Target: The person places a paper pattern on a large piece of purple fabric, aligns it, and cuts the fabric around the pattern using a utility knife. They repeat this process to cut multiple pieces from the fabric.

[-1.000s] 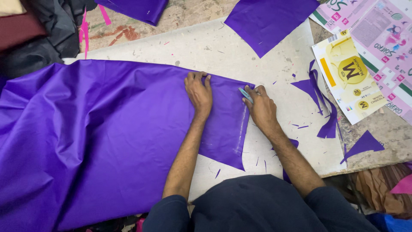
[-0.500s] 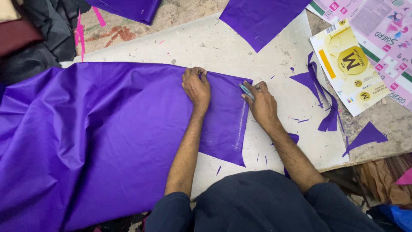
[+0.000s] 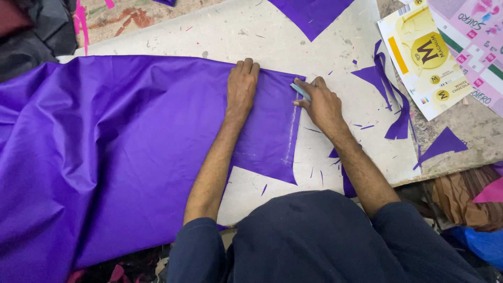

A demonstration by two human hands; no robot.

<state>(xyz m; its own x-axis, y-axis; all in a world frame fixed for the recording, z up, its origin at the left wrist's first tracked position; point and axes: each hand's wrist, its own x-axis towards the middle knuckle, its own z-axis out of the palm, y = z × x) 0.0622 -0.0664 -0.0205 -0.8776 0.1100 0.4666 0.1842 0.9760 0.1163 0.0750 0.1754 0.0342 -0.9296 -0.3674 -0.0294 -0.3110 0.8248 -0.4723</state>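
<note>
A large purple cloth lies spread over a worn white table, bunched at the left. My left hand presses flat on the cloth near its far edge. My right hand holds a small pale blue piece of chalk against the cloth's right edge. A faint white chalk line runs down the cloth close to that edge.
Purple scraps and slivers lie on the table right of my right hand. Another purple piece lies at the far edge. Printed cardboard sheets sit at the upper right. Dark cloth is piled at the upper left.
Both hands have shifted slightly toward the far edge of the cloth. The chalk has moved up along the right edge, leaving a white line behind it.
</note>
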